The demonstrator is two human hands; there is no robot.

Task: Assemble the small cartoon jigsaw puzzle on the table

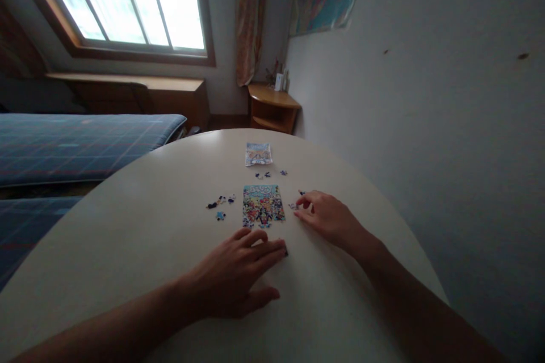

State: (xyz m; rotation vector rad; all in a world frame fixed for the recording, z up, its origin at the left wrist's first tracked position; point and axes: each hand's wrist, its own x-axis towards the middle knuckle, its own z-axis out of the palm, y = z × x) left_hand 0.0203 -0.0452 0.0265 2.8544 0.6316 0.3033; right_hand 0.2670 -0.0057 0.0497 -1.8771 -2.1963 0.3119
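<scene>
A partly assembled jigsaw puzzle (263, 203) with a crowded colourful picture lies on the white table, its lower edge uneven with knobs. My left hand (242, 272) rests below it, fingers stretched out and thumb apart. Its fingertips touch a small dark puzzle piece (286, 251), mostly covered by them. Right of the puzzle, my right hand (330, 218) has its thumb and index finger closed at a pale puzzle piece (292, 206). Another dark piece (301, 193) lies just behind those fingers, partly hidden.
Several loose pieces (220, 216) lie left of the puzzle, and a few more (267, 174) behind it. A printed packet (258, 154) sits farther back on the round table (162, 227). Beyond are a plaid mattress (85, 142), a corner shelf (272, 96) and a wall at right.
</scene>
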